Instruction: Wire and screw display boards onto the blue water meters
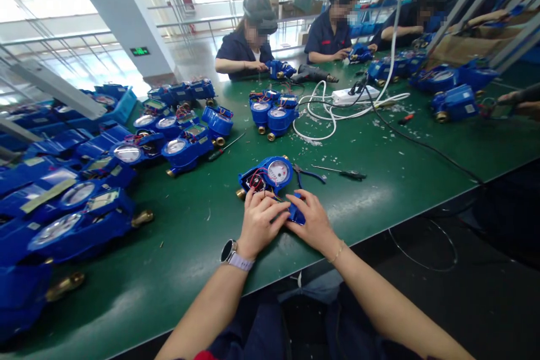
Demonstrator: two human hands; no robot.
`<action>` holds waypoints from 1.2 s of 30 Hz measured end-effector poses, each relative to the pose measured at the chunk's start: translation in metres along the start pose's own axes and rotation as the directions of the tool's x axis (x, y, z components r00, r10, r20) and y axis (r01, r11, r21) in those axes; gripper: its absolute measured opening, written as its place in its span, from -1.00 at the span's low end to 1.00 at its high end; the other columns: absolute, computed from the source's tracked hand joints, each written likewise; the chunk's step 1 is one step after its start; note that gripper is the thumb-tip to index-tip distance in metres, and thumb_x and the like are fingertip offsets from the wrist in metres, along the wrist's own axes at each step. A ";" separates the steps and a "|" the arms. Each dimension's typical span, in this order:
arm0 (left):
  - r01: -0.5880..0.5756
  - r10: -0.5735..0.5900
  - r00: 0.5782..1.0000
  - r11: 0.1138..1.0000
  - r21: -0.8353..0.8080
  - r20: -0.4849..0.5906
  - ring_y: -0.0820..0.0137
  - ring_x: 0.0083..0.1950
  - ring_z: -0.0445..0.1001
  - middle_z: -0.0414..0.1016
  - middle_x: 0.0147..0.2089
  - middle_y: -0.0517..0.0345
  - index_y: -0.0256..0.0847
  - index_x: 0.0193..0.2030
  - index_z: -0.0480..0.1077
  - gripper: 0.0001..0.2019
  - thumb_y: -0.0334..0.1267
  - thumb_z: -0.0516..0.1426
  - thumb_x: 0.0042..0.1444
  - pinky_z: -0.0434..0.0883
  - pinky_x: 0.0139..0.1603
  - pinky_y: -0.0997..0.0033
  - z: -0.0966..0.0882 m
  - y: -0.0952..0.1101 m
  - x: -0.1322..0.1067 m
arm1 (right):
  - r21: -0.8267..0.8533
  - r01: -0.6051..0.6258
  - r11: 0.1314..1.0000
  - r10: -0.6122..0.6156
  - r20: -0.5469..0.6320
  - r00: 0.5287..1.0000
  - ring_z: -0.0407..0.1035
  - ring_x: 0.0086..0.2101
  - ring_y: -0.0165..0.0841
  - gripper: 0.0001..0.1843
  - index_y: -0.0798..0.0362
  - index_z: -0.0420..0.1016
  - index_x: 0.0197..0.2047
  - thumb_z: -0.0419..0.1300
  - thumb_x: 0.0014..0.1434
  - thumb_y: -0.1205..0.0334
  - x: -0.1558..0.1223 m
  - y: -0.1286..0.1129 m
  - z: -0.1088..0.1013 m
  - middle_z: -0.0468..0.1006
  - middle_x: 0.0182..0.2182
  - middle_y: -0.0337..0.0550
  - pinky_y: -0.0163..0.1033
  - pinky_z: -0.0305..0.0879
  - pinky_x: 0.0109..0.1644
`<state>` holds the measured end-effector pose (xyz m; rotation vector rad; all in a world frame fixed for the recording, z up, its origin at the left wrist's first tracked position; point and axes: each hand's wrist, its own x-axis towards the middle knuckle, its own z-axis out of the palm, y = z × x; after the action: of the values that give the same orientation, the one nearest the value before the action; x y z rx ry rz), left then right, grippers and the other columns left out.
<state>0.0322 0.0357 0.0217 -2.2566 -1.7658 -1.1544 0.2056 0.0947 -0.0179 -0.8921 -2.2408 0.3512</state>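
A blue water meter (264,173) lies on the green bench in front of me, its round white dial (278,172) facing up. Its compartment is uncovered, and red and black wires (256,181) show inside. My left hand (262,222) is bent over the meter's near edge, fingertips at the wires, thumb reaching toward my right hand. What its fingers pinch, if anything, is hidden. Between thumb and fingers, my right hand (313,220) grips a small blue plastic cover (297,211) close beside the meter. Behind that hand lie blue-handled pliers (310,174) and a dark-handled screwdriver (352,175).
Many blue meters (185,143) crowd the left side, with brass ends sticking out. Two joined meters (273,112) stand further back. Another screwdriver (223,149) lies beside the left group. A white power strip (354,94) and loose cables cross the bench. Co-workers (248,39) sit opposite.
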 end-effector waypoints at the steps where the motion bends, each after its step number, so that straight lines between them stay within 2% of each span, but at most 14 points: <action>1: 0.008 -0.008 1.000 1.000 0.022 0.011 0.21 -0.02 0.45 0.57 -0.34 0.17 -0.02 -0.19 0.56 -0.90 -0.22 0.19 0.21 0.09 0.35 -0.15 0.000 -0.001 0.000 | -0.018 0.009 1.000 -0.009 0.006 1.000 0.31 0.04 -0.07 -0.43 0.04 0.39 0.18 0.35 0.13 0.12 0.000 -0.001 -0.001 0.35 0.10 0.12 0.12 0.38 0.09; 4: 0.030 -0.031 0.999 0.998 0.057 0.013 0.17 0.02 0.43 0.57 -0.36 0.17 -0.03 -0.29 0.57 -0.90 -0.24 0.19 0.21 0.05 0.36 -0.20 -0.001 -0.004 -0.001 | -0.063 0.018 0.998 -0.017 0.018 1.000 0.28 0.08 -0.04 -0.39 0.02 0.38 0.21 0.37 0.12 0.10 -0.001 -0.002 -0.003 0.32 0.16 0.12 0.14 0.37 0.09; 7: 0.054 -0.055 0.998 0.996 0.075 0.014 0.12 0.10 0.41 0.58 -0.34 0.15 -0.03 -0.30 0.56 -0.89 -0.26 0.19 0.21 0.02 0.36 -0.25 -0.004 -0.007 -0.001 | -0.069 0.018 0.997 -0.016 0.033 0.999 0.27 0.08 -0.04 -0.35 0.00 0.33 0.26 0.36 0.14 0.10 -0.001 -0.003 -0.004 0.30 0.19 0.11 0.15 0.38 0.09; 13: 0.101 -0.105 0.994 0.988 0.114 0.026 0.05 0.22 0.35 0.60 -0.25 0.14 -0.03 -0.29 0.56 -0.89 -0.24 0.19 0.22 -0.06 0.36 -0.33 -0.009 -0.008 -0.002 | 0.008 0.074 0.997 -0.074 0.080 0.994 0.19 0.18 -0.03 -0.39 0.00 0.24 0.33 0.24 0.24 0.17 -0.001 -0.001 -0.009 0.15 0.29 0.15 0.17 0.32 0.15; 16: 0.083 -0.079 0.996 0.992 0.099 -0.048 0.07 0.23 0.35 0.61 -0.17 0.13 -0.04 -0.19 0.55 -0.91 -0.21 0.21 0.19 0.01 0.36 -0.26 -0.013 -0.007 -0.001 | 0.077 0.091 0.993 -0.096 0.056 0.994 0.18 0.22 -0.04 -0.49 0.01 0.33 0.27 0.21 0.27 0.19 -0.004 0.002 -0.009 0.16 0.29 0.16 0.15 0.33 0.16; 18: -0.005 0.012 0.995 0.997 0.076 -0.095 0.12 0.22 0.37 0.62 -0.11 0.12 -0.07 -0.08 0.53 -0.83 -0.23 0.22 0.18 0.12 0.35 -0.11 -0.014 -0.005 -0.001 | 0.104 0.076 0.992 -0.079 0.024 0.997 0.22 0.20 -0.05 -0.53 0.01 0.38 0.23 0.23 0.26 0.19 -0.006 0.003 -0.009 0.21 0.26 0.16 0.13 0.34 0.16; 20: -0.130 0.134 0.990 0.989 0.075 -0.047 0.15 0.26 0.34 0.61 0.00 0.13 -0.08 0.04 0.49 -0.74 -0.29 0.18 0.21 0.16 0.35 -0.01 -0.013 -0.002 -0.001 | 0.112 0.059 0.992 -0.060 0.007 0.998 0.26 0.17 -0.06 -0.56 0.03 0.40 0.18 0.24 0.25 0.19 -0.008 0.002 -0.009 0.26 0.24 0.16 0.13 0.35 0.16; 22: -0.216 0.210 0.975 0.972 0.093 0.076 0.13 0.34 0.27 0.55 0.13 0.15 -0.08 0.15 0.42 -0.65 -0.34 0.12 0.24 0.08 0.39 -0.02 -0.010 0.001 -0.002 | 0.116 0.049 0.992 -0.050 0.003 0.999 0.29 0.16 -0.06 -0.60 0.05 0.41 0.14 0.23 0.26 0.19 -0.009 0.001 -0.009 0.30 0.22 0.17 0.14 0.36 0.16; 24: -0.225 0.203 0.965 0.967 0.120 0.167 0.09 0.38 0.22 0.52 0.18 0.14 -0.11 0.21 0.38 -0.62 -0.33 0.11 0.26 -0.02 0.43 -0.09 -0.006 0.001 -0.003 | 0.122 0.039 0.992 -0.040 0.005 0.999 0.30 0.16 -0.06 -0.63 0.05 0.40 0.12 0.22 0.26 0.18 -0.009 0.000 -0.011 0.31 0.22 0.17 0.14 0.36 0.15; 26: -0.191 0.164 0.970 0.972 0.140 0.180 0.06 0.38 0.23 0.57 0.13 0.14 -0.11 0.17 0.41 -0.67 -0.27 0.12 0.27 -0.07 0.43 -0.16 -0.004 -0.001 -0.004 | 0.127 0.037 0.991 -0.037 0.001 0.999 0.30 0.16 -0.07 -0.64 0.04 0.41 0.11 0.23 0.27 0.17 -0.009 0.000 -0.012 0.32 0.22 0.16 0.13 0.37 0.15; 30: -0.134 0.108 0.984 0.974 0.182 0.145 0.00 0.34 0.28 0.59 0.08 0.19 -0.04 -0.11 0.55 -0.85 -0.19 0.18 0.23 -0.06 0.40 -0.26 -0.007 -0.005 -0.005 | 0.127 0.047 0.991 -0.045 -0.015 0.999 0.31 0.15 -0.06 -0.66 0.03 0.44 0.07 0.26 0.25 0.16 -0.008 0.000 -0.012 0.31 0.22 0.16 0.12 0.40 0.13; 32: -0.132 0.109 0.988 0.966 0.224 0.112 -0.03 0.34 0.28 0.55 0.14 0.13 -0.06 -0.10 0.54 -0.85 -0.19 0.21 0.21 0.00 0.37 -0.27 -0.014 -0.003 -0.005 | 0.116 0.056 0.992 -0.053 -0.025 0.998 0.32 0.13 -0.05 -0.66 0.05 0.45 0.06 0.28 0.23 0.18 -0.009 0.000 -0.012 0.32 0.20 0.17 0.13 0.41 0.11; 34: -0.151 0.152 0.988 0.959 0.240 0.010 -0.02 0.31 0.31 0.53 0.15 0.03 -0.09 -0.04 0.51 -0.79 -0.21 0.23 0.19 0.10 0.33 -0.22 -0.023 0.001 -0.008 | 0.104 0.066 0.992 -0.062 -0.038 0.997 0.34 0.11 -0.05 -0.67 0.05 0.45 0.06 0.28 0.23 0.21 -0.010 -0.001 -0.011 0.33 0.19 0.16 0.12 0.44 0.09; 36: -0.181 0.201 0.975 0.967 0.181 -0.095 0.09 0.18 0.43 0.59 0.01 0.02 -0.11 -0.08 0.51 -0.83 -0.23 0.23 0.17 0.27 0.21 -0.04 -0.031 0.007 -0.014 | 0.098 0.075 0.992 -0.071 -0.046 0.996 0.33 0.11 -0.06 -0.66 0.05 0.44 0.07 0.28 0.23 0.23 -0.010 -0.002 -0.011 0.32 0.19 0.14 0.10 0.45 0.09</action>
<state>0.0213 0.0073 0.0385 -2.1598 -1.5048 -1.0285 0.2178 0.0860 -0.0140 -0.7562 -2.1899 0.4029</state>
